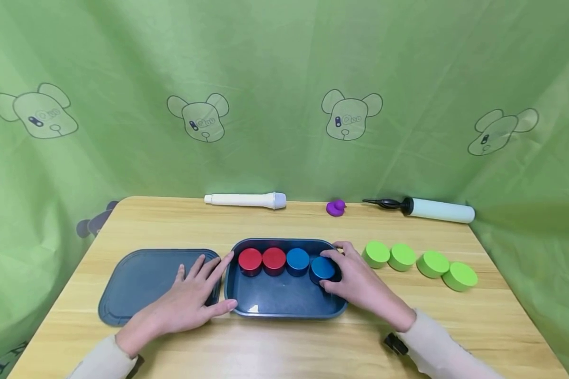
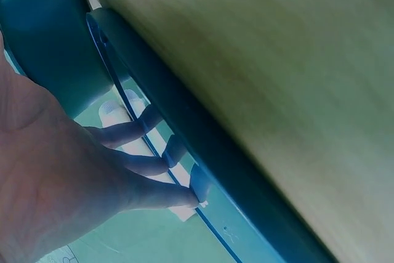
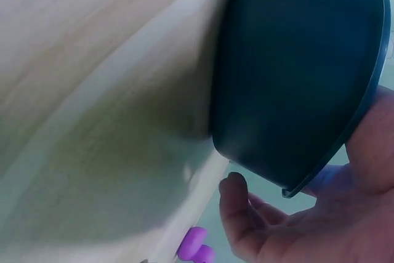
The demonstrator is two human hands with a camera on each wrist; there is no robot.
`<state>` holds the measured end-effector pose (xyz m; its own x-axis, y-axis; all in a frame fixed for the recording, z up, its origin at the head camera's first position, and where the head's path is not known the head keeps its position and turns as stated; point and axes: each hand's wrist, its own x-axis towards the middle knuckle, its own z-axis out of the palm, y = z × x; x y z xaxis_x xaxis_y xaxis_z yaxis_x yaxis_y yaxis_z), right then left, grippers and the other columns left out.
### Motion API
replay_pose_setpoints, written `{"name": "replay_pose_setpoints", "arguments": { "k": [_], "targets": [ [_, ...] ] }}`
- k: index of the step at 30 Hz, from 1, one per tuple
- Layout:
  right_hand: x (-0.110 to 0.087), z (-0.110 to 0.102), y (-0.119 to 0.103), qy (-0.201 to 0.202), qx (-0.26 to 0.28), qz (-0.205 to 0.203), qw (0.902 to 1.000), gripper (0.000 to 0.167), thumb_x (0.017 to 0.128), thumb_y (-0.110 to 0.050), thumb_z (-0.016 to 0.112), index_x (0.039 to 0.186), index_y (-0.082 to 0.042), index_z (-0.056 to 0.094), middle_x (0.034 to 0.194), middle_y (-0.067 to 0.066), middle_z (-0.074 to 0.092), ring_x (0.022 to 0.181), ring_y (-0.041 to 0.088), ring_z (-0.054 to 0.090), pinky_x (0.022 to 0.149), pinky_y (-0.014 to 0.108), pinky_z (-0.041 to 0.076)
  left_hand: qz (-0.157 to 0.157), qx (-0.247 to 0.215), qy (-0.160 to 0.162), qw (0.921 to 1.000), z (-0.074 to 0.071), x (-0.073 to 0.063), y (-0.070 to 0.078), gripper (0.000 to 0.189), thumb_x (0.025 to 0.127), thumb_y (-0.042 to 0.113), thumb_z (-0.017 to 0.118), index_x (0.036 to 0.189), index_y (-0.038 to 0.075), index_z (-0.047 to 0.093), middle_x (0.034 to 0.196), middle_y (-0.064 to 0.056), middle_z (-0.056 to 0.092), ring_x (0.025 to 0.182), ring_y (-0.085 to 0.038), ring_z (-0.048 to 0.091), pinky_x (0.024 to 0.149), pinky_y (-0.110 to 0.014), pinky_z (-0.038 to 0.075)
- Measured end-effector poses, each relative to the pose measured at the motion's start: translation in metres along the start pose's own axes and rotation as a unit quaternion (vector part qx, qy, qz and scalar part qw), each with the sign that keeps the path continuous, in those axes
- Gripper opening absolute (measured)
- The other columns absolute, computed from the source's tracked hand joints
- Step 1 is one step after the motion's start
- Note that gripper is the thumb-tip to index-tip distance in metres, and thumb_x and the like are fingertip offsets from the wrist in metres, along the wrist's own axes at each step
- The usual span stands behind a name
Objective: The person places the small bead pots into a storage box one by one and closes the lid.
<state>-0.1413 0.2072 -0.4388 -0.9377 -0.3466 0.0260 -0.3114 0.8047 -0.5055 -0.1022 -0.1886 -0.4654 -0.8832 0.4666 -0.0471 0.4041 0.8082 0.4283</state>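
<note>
Inside the dark blue-grey rectangular tray (image 1: pixel 284 305), two red cylinders (image 1: pixel 249 260) and two blue ones stand in a row near the back wall. My right hand (image 1: pixel 360 276) reaches over the tray's right rim and pinches the rightmost blue cylinder (image 1: pixel 322 269) between thumb and index finger. In the right wrist view the tray's outer wall (image 3: pixel 295 78) hides that cylinder. My left hand (image 1: pixel 189 300) has its fingers spread, some over the flat dark lid (image 1: pixel 142 279), with index finger and thumb at the tray's left rim. The left wrist view shows fingertips along the lid's edge (image 2: pixel 184 115).
Several light-green cylinders (image 1: pixel 402 257) stand right of the tray. Along the table's back edge lie a white microphone-shaped object (image 1: pixel 246 200), a purple duck-shaped toy (image 1: pixel 335 208) and a white hand pump (image 1: pixel 441 210) with a black nozzle. A green curtain (image 1: pixel 284 158) hangs behind.
</note>
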Motion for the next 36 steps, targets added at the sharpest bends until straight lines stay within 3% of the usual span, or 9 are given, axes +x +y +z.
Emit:
{"name": "replay_pose_setpoints", "arguments": {
  "k": [6, 11, 16, 23, 30, 36],
  "targets": [
    [-0.001, 0.001, -0.002, 0.015, 0.006, 0.013, 0.9998, 0.051, 0.09, -0.015, 0.09, 0.136, -0.008, 0.07, 0.147, 0.024, 0.051, 0.119, 0.04, 0.063, 0.098, 0.059, 0.057, 0.002, 0.0, 0.0, 1.0, -0.002, -0.001, 0.001, 0.094, 0.105, 0.073, 0.054, 0.178, 0.034, 0.008, 0.175, -0.013, 0.032, 0.159, -0.056, 0.019, 0.112, -0.09, 0.012],
    [0.001, 0.004, -0.002, 0.048, 0.013, 0.011, 0.9987, 0.035, 0.089, -0.011, 0.09, 0.117, -0.012, 0.07, 0.133, 0.017, 0.055, 0.101, 0.032, 0.063, 0.085, 0.049, 0.056, 0.001, 0.003, 0.002, 1.0, -0.002, -0.001, 0.0, 0.094, 0.105, 0.071, 0.056, 0.178, 0.034, 0.009, 0.175, -0.013, 0.033, 0.159, -0.056, 0.019, 0.112, -0.09, 0.012],
    [0.002, 0.005, -0.002, 0.054, 0.014, 0.018, 0.9983, 0.03, 0.087, -0.01, 0.091, 0.105, -0.016, 0.068, 0.128, 0.015, 0.055, 0.096, 0.031, 0.062, 0.08, 0.046, 0.053, 0.002, 0.005, 0.004, 1.0, -0.001, 0.0, -0.001, 0.095, 0.105, 0.071, 0.057, 0.178, 0.035, 0.008, 0.176, -0.012, 0.032, 0.159, -0.056, 0.018, 0.112, -0.09, 0.012],
    [-0.003, 0.004, -0.003, 0.07, 0.028, 0.014, 0.997, 0.027, 0.091, -0.017, 0.09, 0.11, -0.015, 0.07, 0.131, 0.016, 0.055, 0.103, 0.031, 0.061, 0.086, 0.049, 0.054, 0.003, 0.0, 0.001, 1.0, -0.001, -0.001, 0.0, 0.095, 0.105, 0.069, 0.058, 0.178, 0.034, 0.008, 0.175, -0.012, 0.032, 0.159, -0.057, 0.018, 0.111, -0.091, 0.011],
    [-0.01, -0.006, 0.0, 0.107, 0.073, 0.022, 0.9914, 0.024, 0.097, -0.021, 0.084, 0.116, -0.012, 0.073, 0.127, 0.012, 0.058, 0.088, 0.027, 0.059, 0.076, 0.039, 0.052, 0.007, 0.001, 0.002, 1.0, -0.003, -0.001, 0.002, 0.094, 0.106, 0.068, 0.057, 0.178, 0.033, 0.009, 0.174, -0.013, 0.033, 0.159, -0.058, 0.02, 0.11, -0.091, 0.012],
    [-0.021, -0.019, 0.011, 0.144, 0.11, 0.001, 0.9834, 0.016, 0.101, -0.013, 0.079, 0.116, -0.009, 0.075, 0.126, 0.012, 0.063, 0.104, 0.031, 0.065, 0.084, 0.039, 0.059, -0.001, 0.003, -0.005, 1.0, -0.003, -0.001, 0.003, 0.095, 0.105, 0.07, 0.056, 0.178, 0.034, 0.007, 0.175, -0.014, 0.033, 0.16, -0.056, 0.018, 0.112, -0.09, 0.011]
  ]
}}
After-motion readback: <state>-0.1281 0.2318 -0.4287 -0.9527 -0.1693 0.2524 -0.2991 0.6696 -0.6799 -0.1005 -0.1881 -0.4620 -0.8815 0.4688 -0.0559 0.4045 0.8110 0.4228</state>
